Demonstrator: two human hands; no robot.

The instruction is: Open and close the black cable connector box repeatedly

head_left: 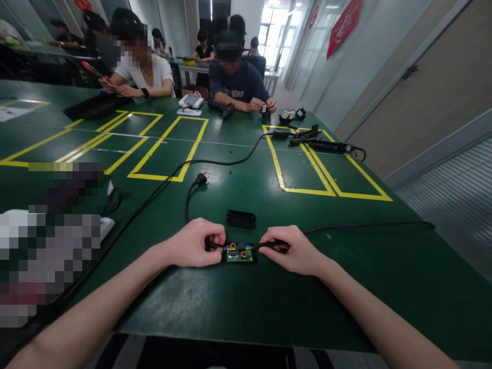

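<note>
- Head view, the only one: a small green board [239,254] with copper coils lies near the middle of the near part of the surface [215,312], directly between two bare hands. Its long axis runs left to right, in line with both hands.
- The left hand [200,243] is just beside the board's left end, its grip pinching the black left cord [186,205], which seems to pass behind that hand from a plug [202,179] farther off.
- The right hand [290,251] pinches the black right cord [369,224] close to the board's right end; its fingertips stand slightly farther from the board than the left ones, so the left hand is nearer.
- Blue and yellow wires show at both ends of the board.
- Just beyond the board, on its far side, a black cover [241,219] lies roughly parallel to it, held by neither hand.
</note>
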